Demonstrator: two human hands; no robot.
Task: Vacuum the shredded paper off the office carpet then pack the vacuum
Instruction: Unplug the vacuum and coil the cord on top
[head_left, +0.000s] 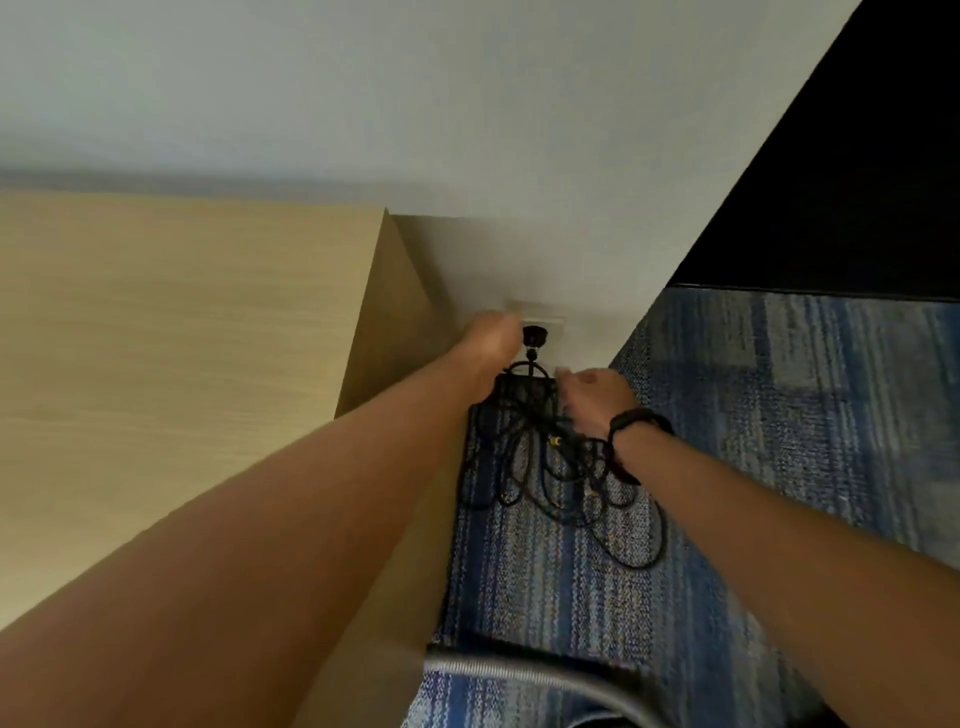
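A black plug (531, 335) is seen seated in a white wall socket (540, 319) low on the wall (519, 130), beside a wooden cabinet (182, 322). The left hand (493, 340) is laid against the socket plate just beside the plug; whether its fingers are curled cannot be told, as they are hidden behind the hand. The right hand (597, 397), with a dark band at the wrist, is held just below and to the right of the plug, its fingers bent over the top of the cord (561, 467); a firm grip cannot be confirmed through the blur. The cord lies in loose tangled loops on the blue carpet (779, 415), touching the wall foot.

No shredded paper is visible on the carpet shown, though only a small patch is in view. A grey curved hose (524, 673), likely of the vacuum, is seen at the bottom edge. It is judged that the plug is being handled at the socket, either for plugging in or unplugging; which cannot be told. Cord winding and packing appear still to be done.
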